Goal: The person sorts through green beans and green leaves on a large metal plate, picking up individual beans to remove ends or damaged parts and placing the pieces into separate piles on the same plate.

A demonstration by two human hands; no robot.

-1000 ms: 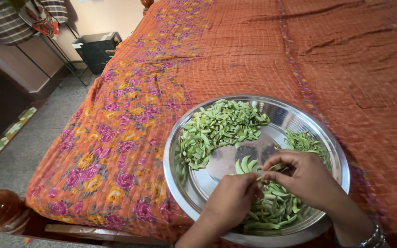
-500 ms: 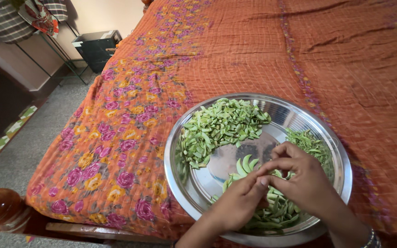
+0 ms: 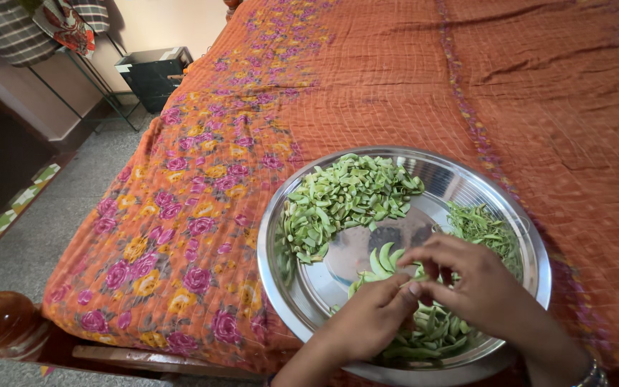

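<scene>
A round tray is set on a bed; within it, cut pieces are heaped at 11 o'clock, trimmings at 3 o'clock, whole pods at 6 o'clock beneath both hands.

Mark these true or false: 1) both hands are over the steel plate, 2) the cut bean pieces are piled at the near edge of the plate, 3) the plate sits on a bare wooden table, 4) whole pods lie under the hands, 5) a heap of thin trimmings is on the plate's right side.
1) True: the left hand and right hand meet over the plate.
2) False: the cut pieces are piled at the far left of the plate.
3) False: it sits on an orange bedspread with a floral border.
4) True: whole pods lie beneath and around the hands.
5) True: the trimmings sit at the right, just beyond the right hand.
</scene>
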